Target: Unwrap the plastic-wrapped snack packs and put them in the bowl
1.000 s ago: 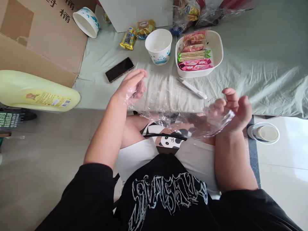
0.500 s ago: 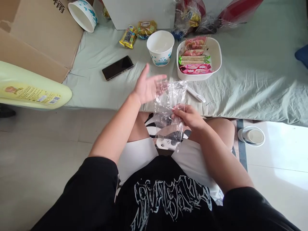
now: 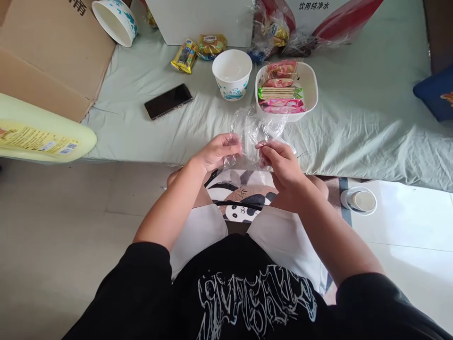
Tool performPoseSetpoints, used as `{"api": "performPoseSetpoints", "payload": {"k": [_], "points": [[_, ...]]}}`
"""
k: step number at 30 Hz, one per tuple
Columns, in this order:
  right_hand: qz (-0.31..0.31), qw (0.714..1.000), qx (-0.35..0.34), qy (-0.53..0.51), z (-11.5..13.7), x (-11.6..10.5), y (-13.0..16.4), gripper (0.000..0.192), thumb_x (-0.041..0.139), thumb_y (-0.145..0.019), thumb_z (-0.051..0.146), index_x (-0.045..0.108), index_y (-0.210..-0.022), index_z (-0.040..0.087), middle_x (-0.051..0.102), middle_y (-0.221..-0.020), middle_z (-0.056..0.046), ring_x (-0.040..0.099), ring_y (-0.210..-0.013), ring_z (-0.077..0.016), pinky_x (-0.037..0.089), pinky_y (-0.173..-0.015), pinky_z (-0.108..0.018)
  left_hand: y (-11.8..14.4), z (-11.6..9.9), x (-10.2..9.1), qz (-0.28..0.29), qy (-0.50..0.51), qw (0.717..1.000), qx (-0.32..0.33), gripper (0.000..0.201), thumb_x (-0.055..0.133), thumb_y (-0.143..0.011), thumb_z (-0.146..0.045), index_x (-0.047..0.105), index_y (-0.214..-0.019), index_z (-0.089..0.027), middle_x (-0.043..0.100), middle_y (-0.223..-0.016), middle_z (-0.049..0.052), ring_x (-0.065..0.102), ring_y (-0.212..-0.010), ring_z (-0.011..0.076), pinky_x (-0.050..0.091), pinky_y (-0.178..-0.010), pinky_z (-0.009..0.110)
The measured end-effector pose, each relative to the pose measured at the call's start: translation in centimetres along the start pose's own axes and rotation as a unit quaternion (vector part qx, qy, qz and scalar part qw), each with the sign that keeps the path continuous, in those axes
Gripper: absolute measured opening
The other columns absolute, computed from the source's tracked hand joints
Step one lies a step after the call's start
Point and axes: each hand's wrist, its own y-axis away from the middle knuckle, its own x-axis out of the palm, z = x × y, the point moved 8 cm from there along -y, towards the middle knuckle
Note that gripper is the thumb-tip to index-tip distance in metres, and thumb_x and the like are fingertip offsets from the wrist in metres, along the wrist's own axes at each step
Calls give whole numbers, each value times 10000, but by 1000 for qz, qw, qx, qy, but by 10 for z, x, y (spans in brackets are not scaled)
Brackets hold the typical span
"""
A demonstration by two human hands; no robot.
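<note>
While both hands met over the edge of the bed [image 3: 354, 127], the left hand [image 3: 216, 153] and the right hand [image 3: 279, 160] each pinched one side of a crumpled clear plastic bag [image 3: 255, 134]. The fingers [image 3: 231, 144] of the left hand were closed together on the bag's left edge, and those of the right were clamped on its right edge, so the bag stood up between them, just in front of a white tray [image 3: 311, 87] packed with wrapped biscuits [image 3: 281, 92]. Just to the left of the tray stood a white paper cup [image 3: 232, 74] with a blue pattern, upright and open. A dark phone [image 3: 168, 101] lay flat on the pale green sheet further left, well apart from the hands. Two yellow snack packets [image 3: 196, 51] lay behind the cup, near a white box. A second paper cup [image 3: 115, 21] lay tipped against a cardboard box [image 3: 46, 52] at the far left.
</note>
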Motion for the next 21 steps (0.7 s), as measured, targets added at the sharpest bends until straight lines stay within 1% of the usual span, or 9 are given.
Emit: {"api": "performPoseSetpoints", "payload": {"k": [4, 7, 9, 11, 13, 15, 16, 18, 21], "points": [[6, 1000, -9, -10, -5, 2, -17, 423, 633, -871, 628, 683, -1009, 231, 665, -763, 4, 623, -632, -121, 534, -595, -267, -11, -14, -10, -36, 71, 996, 40, 440, 951, -609, -262, 571, -824, -206, 778, -1024, 17, 767, -941, 202, 545, -729, 273], [20, 996, -7, 82, -9, 10, -27, 282, 652, -881, 456, 700, -995, 202, 629, -648, 23, 540, -546, -109, 428, -505, -241, -17, -12, -22, -57, 96, 993, 42, 552, 942, -592, -226, 588, -1015, -251, 790, -1077, 13, 780, -955, 215, 564, -768, 298], [3, 990, -14, 138, -9, 11, -32, 197, 609, -874, 318, 718, -970, 186, 600, -589, 33, 496, -497, -102, 375, -465, -234, -19, -8, -34, -84, 109, 990, 43, 661, 922, -590, -209, 590, -1157, -281, 793, -1097, 11, 783, -968, 222, 577, -833, 334], [-18, 990, -29, 135, -10, 7, -36, 241, 563, -852, 244, 728, -1017, 188, 692, -714, 4, 520, -481, -96, 407, -452, -235, -20, -4, -45, -111, 121, 985, 44, 703, 895, -587, -184, 607, -1221, -279, 801, -1059, 10, 779, -996, 226, 577, -914, 365], [-18, 995, -42, 93, -12, 4, -39, 390, 562, -815, 203, 707, -1177, 224, 773, -1041, -42, 553, -482, -78, 457, -442, -237, -21, -1, -49, -121, 125, 984, 41, 641, 866, -597, -165, 657, -1197, -247, 808, -1001, 22, 773, -1026, 232, 571, -964, 380], [-8, 997, -52, 49, -15, 0, -40, 557, 581, -771, 174, 655, -1314, 276, 724, -1307, -67, 561, -484, -59, 482, -429, -235, -21, 0, -47, -110, 115, 987, 33, 510, 844, -625, -168, 708, -1114, -216, 817, -1015, 51, 767, -1057, 245, 574, -960, 382], [-6, 998, -55, 34, -16, -2, -41, 602, 588, -755, 166, 644, -1341, 294, 704, -1355, -68, 556, -483, -51, 484, -426, -232, -21, -1, -44, -101, 105, 989, 32, 435, 833, -649, -182, 724, -1069, -206, 819, -1054, 67, 764, -1072, 252, 577, -952, 381], [-11, 998, -58, 13, -17, -6, -41, 558, 593, -747, 175, 687, -1283, 295, 701, -1358, -55, 540, -481, -40, 477, -422, -220, -20, -4, -39, -87, 80, 992, 36, 289, 813, -702, -229, 733, -978, -203, 815, -1118, 74, 767, -1064, 252, 584, -926, 372], [-20, 998, -62, -6, -16, -12, -39, 271, 608, -752, 233, 777, -963, 238, 688, -1357, -42, 532, -511, -31, 452, -425, -207, -20, -4, -35, -84, 34, 995, 34, 187, 802, -757, -320, 719, -889, -218, 823, -985, 42, 781, -871, 216, 591, -789, 330]]}}
